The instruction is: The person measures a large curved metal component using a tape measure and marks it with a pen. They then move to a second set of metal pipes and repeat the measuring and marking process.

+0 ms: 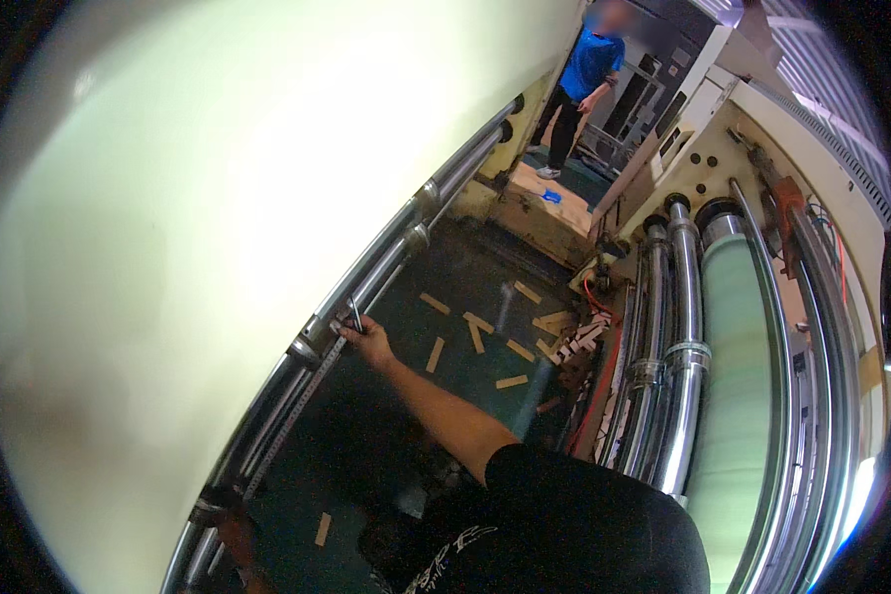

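Note:
My right hand (370, 343) reaches out to a row of long metal rollers (307, 354) on the left. Its fingers are closed round a slim shiny metal tool (356, 315), whose exact kind I cannot make out. A pale marked measuring strip (292, 418) runs along the rollers from those fingers toward my left hand (236, 535). That hand is low on the left, in deep shadow beside the rollers' dark collar (213, 505); its fingers are too dark to read. A huge pale, glossy roll (168, 257) fills the left side above the rollers.
Wooden strips (434, 354) lie scattered on the dark green floor (416, 396). Steel rollers (685, 297) and a pale green cylinder (738, 386) stand on the right, with a red hose (604, 376) beside them. A person in a blue shirt (592, 59) stands beyond the far step (535, 213).

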Demonstrator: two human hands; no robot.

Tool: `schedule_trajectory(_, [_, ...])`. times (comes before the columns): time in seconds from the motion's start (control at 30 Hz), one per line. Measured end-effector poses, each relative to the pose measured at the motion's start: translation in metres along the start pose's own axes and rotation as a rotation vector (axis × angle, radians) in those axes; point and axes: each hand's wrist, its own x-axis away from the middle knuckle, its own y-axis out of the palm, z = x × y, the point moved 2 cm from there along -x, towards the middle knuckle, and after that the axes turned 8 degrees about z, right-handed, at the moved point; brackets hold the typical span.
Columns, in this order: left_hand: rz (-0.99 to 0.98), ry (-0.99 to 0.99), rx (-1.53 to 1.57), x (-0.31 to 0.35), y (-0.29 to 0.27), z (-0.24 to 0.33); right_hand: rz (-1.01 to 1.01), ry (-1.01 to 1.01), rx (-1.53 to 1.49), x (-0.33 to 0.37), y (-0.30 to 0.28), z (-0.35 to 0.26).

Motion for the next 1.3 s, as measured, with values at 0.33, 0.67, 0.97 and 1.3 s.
schedule_trajectory(0.33, [-0.025,-0.038,0.215,-0.004,-0.025,0.018,0.047,0.125,-0.071,-0.002,0.0,0.006])
schedule_trajectory(0.67, [-0.226,-0.182,0.282,-0.016,-0.043,0.026,0.061,0.078,-0.054,0.008,-0.002,-0.008])
schedule_trajectory(0.97, [-0.248,-0.084,0.425,-0.017,-0.075,0.059,0.102,0.051,-0.056,-0.002,-0.012,0.014])
schedule_trajectory(1.3, [-0.061,-0.006,0.44,-0.012,-0.107,0.079,0.096,-0.077,0.118,-0.003,-0.009,0.028])
